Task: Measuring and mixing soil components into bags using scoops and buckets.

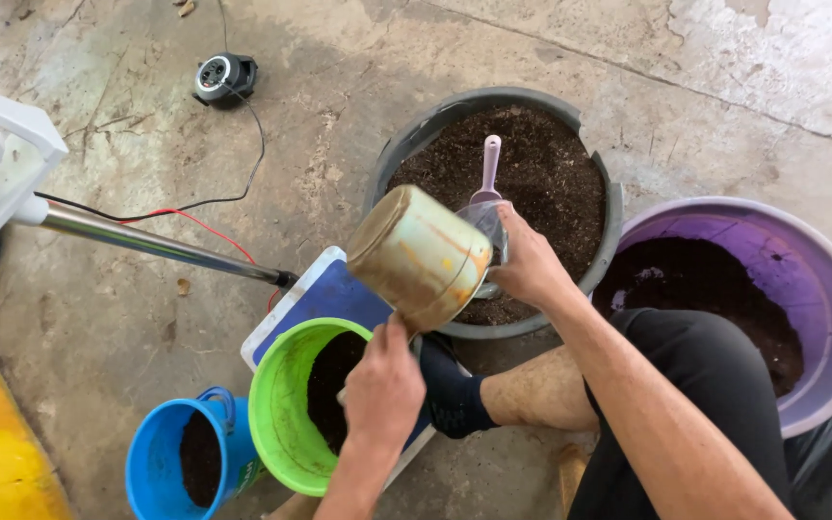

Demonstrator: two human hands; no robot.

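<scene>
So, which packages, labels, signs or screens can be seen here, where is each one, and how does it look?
No real package, sign or screen shows.
Blue bucket: bottom left on the floor, a small green patch on its side, maybe a label, too small to tell.
White and blue flat platform: under the green bucket; no display shows.

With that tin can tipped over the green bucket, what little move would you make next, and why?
Probably tilt the tin can a bit further, mouth down. The left hand holds it on its side above the green bucket, which already has dark soil in it. The right hand is at the can's far end, over the grey tub. Whether soil remains inside the can is hidden.
</scene>
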